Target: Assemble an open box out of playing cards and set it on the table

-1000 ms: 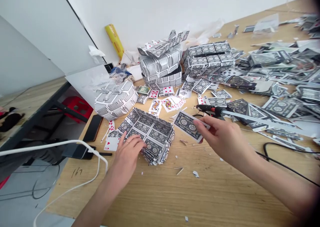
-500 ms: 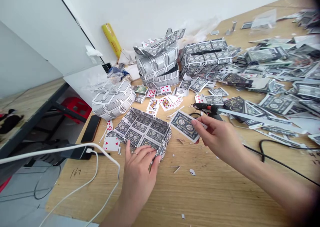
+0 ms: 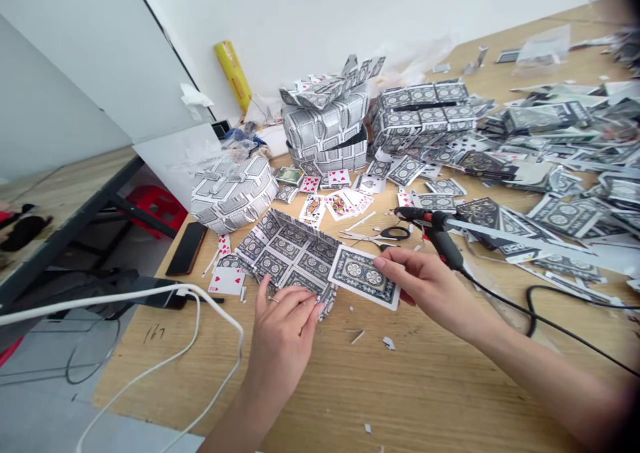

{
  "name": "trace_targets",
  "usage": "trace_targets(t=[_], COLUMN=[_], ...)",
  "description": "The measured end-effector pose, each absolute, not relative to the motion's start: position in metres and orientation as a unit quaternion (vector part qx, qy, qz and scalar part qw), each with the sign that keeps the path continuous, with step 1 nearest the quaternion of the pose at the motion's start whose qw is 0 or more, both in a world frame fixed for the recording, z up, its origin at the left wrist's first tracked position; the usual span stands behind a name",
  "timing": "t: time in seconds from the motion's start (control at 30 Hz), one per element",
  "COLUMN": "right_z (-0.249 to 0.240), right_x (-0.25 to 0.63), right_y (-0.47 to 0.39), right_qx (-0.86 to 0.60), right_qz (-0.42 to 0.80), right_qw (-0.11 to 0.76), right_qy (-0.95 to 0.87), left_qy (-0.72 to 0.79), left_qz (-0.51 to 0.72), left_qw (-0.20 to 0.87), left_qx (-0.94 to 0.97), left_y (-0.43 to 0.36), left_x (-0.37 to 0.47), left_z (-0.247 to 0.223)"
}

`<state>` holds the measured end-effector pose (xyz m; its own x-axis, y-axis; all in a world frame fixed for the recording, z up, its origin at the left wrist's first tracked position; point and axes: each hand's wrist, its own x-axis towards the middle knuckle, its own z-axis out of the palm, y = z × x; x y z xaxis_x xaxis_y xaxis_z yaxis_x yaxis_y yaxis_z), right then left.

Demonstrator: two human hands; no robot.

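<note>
A shallow open box made of playing cards (image 3: 287, 256) lies on the table, patterned card backs covering its inside. My left hand (image 3: 287, 320) is at its near side, fingers over the near wall and thumb at the outer right part. A playing card (image 3: 357, 273), its dark patterned back facing up, is pinched by its right end between the thumb and fingers of my right hand (image 3: 420, 280). The card's left end overlaps the box's right wall in view; whether they touch I cannot tell. Behind my right hand are a black glue gun (image 3: 435, 230) and scissors (image 3: 387, 235).
Card-covered boxes (image 3: 233, 193) stand at the back, one more (image 3: 423, 116) near a large heap of cards (image 3: 565, 160) on the right. A phone (image 3: 187, 248) and white cable (image 3: 220, 306) are at left. The glue gun's black cord (image 3: 510, 306) runs right. Paper scraps dot the table.
My right hand has brought the card nearer and lower, over the box's right wall. The scissors now show fully behind it. The view has shifted slightly; my left hand stays at the box.
</note>
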<state>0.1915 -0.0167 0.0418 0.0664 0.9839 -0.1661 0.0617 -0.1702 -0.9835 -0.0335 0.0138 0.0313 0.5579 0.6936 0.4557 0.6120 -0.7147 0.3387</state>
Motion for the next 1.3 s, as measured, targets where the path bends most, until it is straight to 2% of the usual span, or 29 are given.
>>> trace_targets(t=[0.23,0.3,0.4,0.43,0.5,0.57,0.67,0.77,0.83,0.9,1.1,1.2,1.3], right_z=[0.029,0.028,0.029,0.030,0.032,0.032,0.029,0.026,0.021,0.014,-0.012,-0.017,-0.019], right_x=[0.179,0.173,0.167,0.166,0.167,0.169,0.168,0.162,0.156,0.152,0.145,0.137,0.126], right_y=[-0.025,-0.029,-0.034,-0.036,-0.037,-0.036,-0.035,-0.042,-0.052,-0.064,-0.076,-0.071,-0.066], right_qx=[-0.515,-0.502,-0.443,-0.419,-0.384,-0.363,-0.349,-0.382,-0.393,-0.381,-0.372,-0.407,-0.477], right_qz=[0.586,0.581,0.531,0.512,0.486,0.477,0.437,0.305,0.227,0.198,0.211,0.232,0.226], right_qw=[0.446,0.448,0.434,0.422,0.401,0.390,0.369,0.333,0.301,0.271,0.221,0.238,0.249], right_qy=[-0.438,-0.457,-0.577,-0.620,-0.675,-0.699,-0.743,-0.806,-0.839,-0.862,-0.877,-0.851,-0.812], left_qy=[0.403,0.456,0.510,0.524,0.550,0.544,0.488,0.395,0.370,0.374,0.442,0.478,0.533], left_qz=[0.355,0.403,0.474,0.496,0.535,0.560,0.483,0.402,0.374,0.339,0.254,0.256,0.265], left_qw=[0.014,0.082,0.307,0.346,0.338,0.282,0.245,0.145,0.066,0.036,0.117,0.172,0.181], left_qx=[0.844,0.789,0.649,0.600,0.545,0.557,0.685,0.813,0.848,0.863,0.852,0.823,0.783], left_y=[0.000,-0.015,-0.038,-0.043,-0.049,-0.051,-0.052,-0.058,-0.063,-0.069,-0.079,-0.076,-0.072], left_x=[-0.037,-0.034,-0.026,-0.025,-0.028,-0.038,-0.057,-0.070,-0.073,-0.074,-0.075,-0.075,-0.072], left_z=[0.034,0.038,0.038,0.035,0.029,0.023,0.018,0.015,0.012,0.007,-0.009,-0.011,-0.012])
